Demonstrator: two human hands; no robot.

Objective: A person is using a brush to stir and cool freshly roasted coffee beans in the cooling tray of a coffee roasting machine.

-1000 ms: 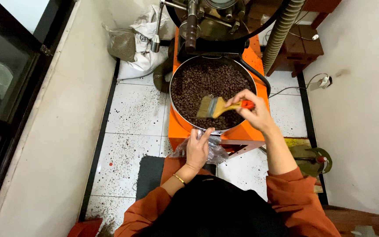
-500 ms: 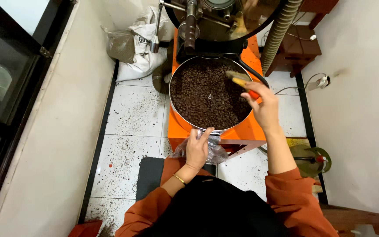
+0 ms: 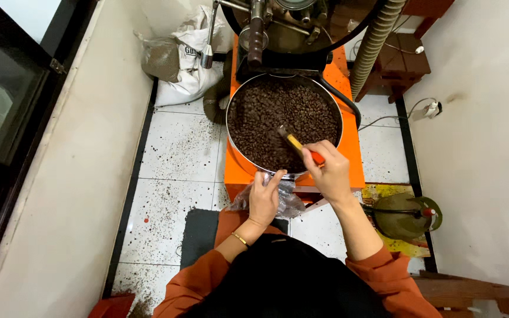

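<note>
Brush (image 3: 293, 141), clenched in right hand (image 3: 330, 171), moved back toward tray centre; left hand (image 3: 264, 197) apparently grasps bag (image 3: 290, 203).

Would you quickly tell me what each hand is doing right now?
Left hand: closed on the clear bag.
Right hand: closed on the brush over the beans.

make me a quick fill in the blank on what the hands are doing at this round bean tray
1. The right hand holds a ____ over the beans.
2. The left hand grips a clear plastic ____ at the tray's near rim.
3. The round tray is filled with dark roasted coffee ____.
4. The machine's body under the tray is coloured ____.

Missing words: brush; bag; beans; orange
</note>
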